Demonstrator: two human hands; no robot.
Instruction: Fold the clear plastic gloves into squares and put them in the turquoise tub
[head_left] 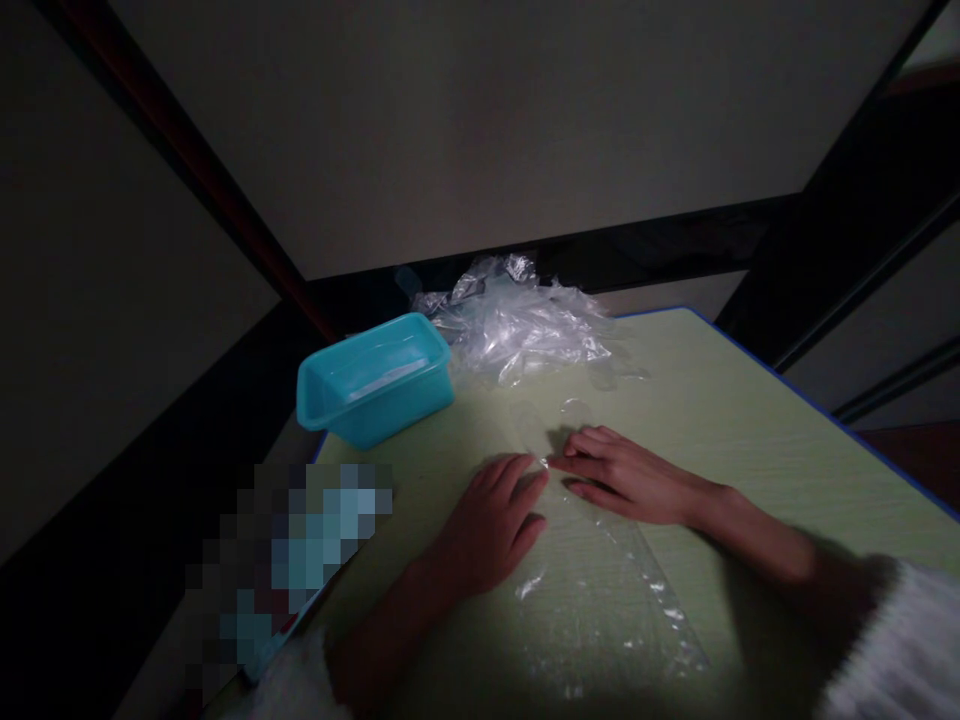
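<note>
The left hand (491, 525) and right hand (626, 475) meet at the fingertips over the narrow end of a clear plastic bag (600, 600) lying flat; whether either pinches it cannot be told. The step seems to be handling that end, which calls for light, precise fingers. Left of the grip stands a teal basket (405, 410); beyond the grip, crumpled plastic (525, 325) on the pale table (765, 440), before a dim panel (487, 120).

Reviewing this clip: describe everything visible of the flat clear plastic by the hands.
The flat clear plastic looks thin and colourless, with the greenish table showing through. It lies spread, creased and glinting, widening toward the camera, its right edge slanting. Its far outline is too faint to trace. There, fingertips of the left hand and right hand nearly meet, seemingly touching it.
</note>
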